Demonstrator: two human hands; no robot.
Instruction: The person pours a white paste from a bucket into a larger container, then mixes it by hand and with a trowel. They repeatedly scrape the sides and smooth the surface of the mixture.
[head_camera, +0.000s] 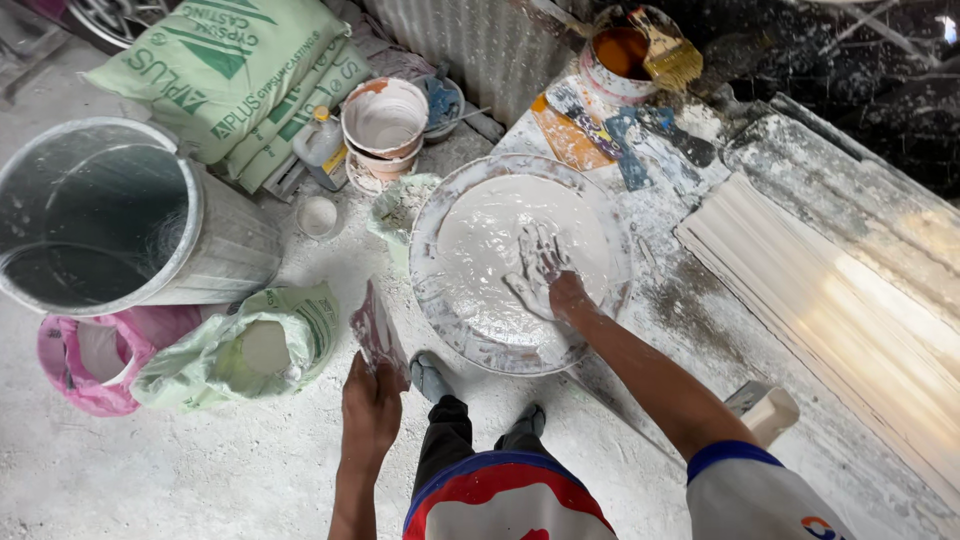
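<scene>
- Closest in, at the bottom edge, the person's shirt (505, 500) in red, white and blue, dark trousers below it, and two dusty shoes planted on the white-powdered floor (200, 470).
- Left hand (370, 405) hangs low beside the legs, fingers clamped on a small crumpled plastic bag (378, 332) with a pinkish tint, held upright over the floor.
- Right hand (542, 270) reaches out, fingers spread flat, palm down in the wet white plaster (500, 240), coated in it up to the wrist.
- That plaster fills a wide, shallow round basin (430, 300), which sits at the near corner of the splattered worktable (690, 310), its rim overhanging the table's edge toward the person.
- Along the table's right side lies a long white ribbed moulding (830, 300), well apart from the basin.
- At the table's far edge, a paint can (620, 55) of orange liquid with a yellow-bristled brush (668, 55) resting across it; scrapers lie just in front.
- On the floor to the left, a large metal bin (120, 220), open and dark inside.
- Just below it, a green bag (240, 350) open on white powder, and a pink bag (85, 365) beside that.
- Behind the bin, stacked green sacks (230, 80); next to them a white bucket (385, 125).
</scene>
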